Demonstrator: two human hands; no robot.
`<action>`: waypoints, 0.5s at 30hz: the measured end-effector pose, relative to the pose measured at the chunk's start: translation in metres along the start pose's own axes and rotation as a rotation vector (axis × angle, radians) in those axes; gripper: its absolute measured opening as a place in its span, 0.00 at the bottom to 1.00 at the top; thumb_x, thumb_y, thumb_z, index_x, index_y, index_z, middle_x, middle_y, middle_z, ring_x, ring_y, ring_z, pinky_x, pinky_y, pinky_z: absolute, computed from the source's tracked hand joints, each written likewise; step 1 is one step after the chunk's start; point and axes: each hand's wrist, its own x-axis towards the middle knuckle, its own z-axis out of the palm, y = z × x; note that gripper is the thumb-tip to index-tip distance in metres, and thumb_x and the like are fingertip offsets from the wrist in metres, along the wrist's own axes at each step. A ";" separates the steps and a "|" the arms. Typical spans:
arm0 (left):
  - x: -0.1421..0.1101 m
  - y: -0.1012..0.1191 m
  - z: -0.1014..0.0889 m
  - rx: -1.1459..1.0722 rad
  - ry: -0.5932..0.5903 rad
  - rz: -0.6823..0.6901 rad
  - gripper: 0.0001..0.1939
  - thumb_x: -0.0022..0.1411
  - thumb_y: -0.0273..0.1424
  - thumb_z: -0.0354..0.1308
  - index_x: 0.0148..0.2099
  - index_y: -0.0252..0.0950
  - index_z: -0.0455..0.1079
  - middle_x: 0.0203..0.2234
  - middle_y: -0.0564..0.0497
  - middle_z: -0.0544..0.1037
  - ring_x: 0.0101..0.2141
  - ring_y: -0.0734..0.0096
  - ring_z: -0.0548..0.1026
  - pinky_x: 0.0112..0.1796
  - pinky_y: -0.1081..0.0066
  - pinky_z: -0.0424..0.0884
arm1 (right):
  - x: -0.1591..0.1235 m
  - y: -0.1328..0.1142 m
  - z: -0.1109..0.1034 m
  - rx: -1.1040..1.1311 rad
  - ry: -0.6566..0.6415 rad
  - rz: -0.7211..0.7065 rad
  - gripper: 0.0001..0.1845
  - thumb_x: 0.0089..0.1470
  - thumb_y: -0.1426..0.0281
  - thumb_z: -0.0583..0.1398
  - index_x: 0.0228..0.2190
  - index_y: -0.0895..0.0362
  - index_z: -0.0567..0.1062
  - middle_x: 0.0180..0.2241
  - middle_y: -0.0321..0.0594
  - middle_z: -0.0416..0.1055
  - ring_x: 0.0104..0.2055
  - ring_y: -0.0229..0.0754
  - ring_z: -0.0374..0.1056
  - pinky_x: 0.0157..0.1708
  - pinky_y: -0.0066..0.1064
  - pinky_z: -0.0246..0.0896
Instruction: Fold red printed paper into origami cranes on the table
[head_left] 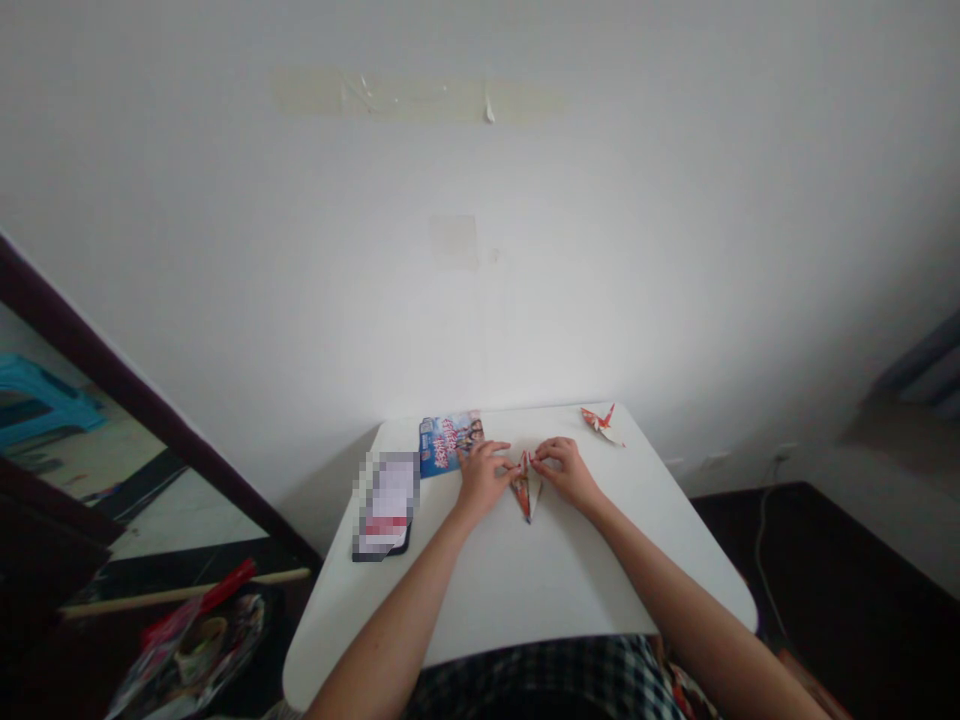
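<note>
Between my two hands, over the middle of the white table (pixel 525 590), is a small piece of folded paper (pixel 526 497), red and white, with its narrow point toward me. My left hand (pixel 486 478) pinches its far left edge between thumb and fingertips. On the other side my right hand (pixel 566 468) pinches the far right edge in the same way. The fingertips hide part of the paper's far end. A finished-looking paper crane (pixel 602 424), also red and white, rests near the far right corner of the table.
A blue printed leaflet (pixel 439 450) lies beyond my left hand. Nearer the left edge is a phone (pixel 386 505), its screen blurred out. The table's far edge meets a white wall (pixel 555 300). On the floor at left are a plastic bag (pixel 199 640) and a wooden stick (pixel 277 577).
</note>
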 end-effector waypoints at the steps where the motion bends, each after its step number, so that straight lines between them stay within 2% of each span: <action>1: 0.000 0.000 0.000 0.003 0.001 0.000 0.05 0.60 0.35 0.67 0.32 0.45 0.82 0.54 0.52 0.79 0.61 0.54 0.66 0.66 0.34 0.41 | 0.000 0.000 0.000 0.000 -0.002 0.002 0.08 0.56 0.61 0.66 0.30 0.51 0.81 0.39 0.43 0.77 0.50 0.50 0.67 0.55 0.45 0.60; 9: 0.001 0.000 -0.001 0.004 -0.002 -0.015 0.04 0.61 0.37 0.66 0.37 0.48 0.83 0.57 0.51 0.77 0.62 0.51 0.64 0.66 0.32 0.39 | 0.000 -0.004 -0.002 0.001 -0.008 0.006 0.07 0.56 0.62 0.65 0.30 0.51 0.81 0.38 0.43 0.77 0.49 0.50 0.67 0.55 0.45 0.60; 15: 0.000 0.004 -0.001 -0.007 0.038 -0.016 0.05 0.60 0.34 0.66 0.31 0.46 0.82 0.55 0.51 0.78 0.61 0.51 0.66 0.66 0.31 0.40 | -0.001 -0.004 -0.001 -0.001 -0.026 -0.010 0.07 0.55 0.62 0.66 0.30 0.51 0.81 0.39 0.43 0.76 0.50 0.51 0.67 0.54 0.45 0.61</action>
